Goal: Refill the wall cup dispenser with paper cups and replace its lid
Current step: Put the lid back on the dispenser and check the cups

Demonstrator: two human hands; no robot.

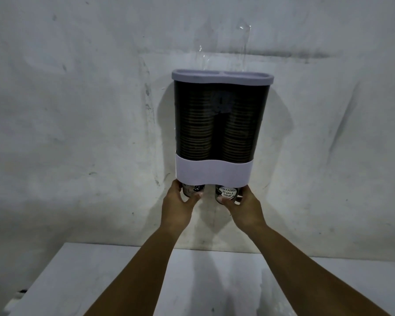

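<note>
Currently under dispenser | left hand gripping left cup | right hand gripping right cup | lid seated atop dispenser | both stacks full

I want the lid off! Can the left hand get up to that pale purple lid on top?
Probably yes. The left hand grips a printed paper cup below the wall cup dispenser; nothing blocks the way to the pale purple plastic lid.

Dispenser on wall, upright, dark see-thru body w/ pale lilac band at bottom. Lid on top, lilac, seated flat. Two cup stacks inside, side by side, bottom cups poking out below.
</note>
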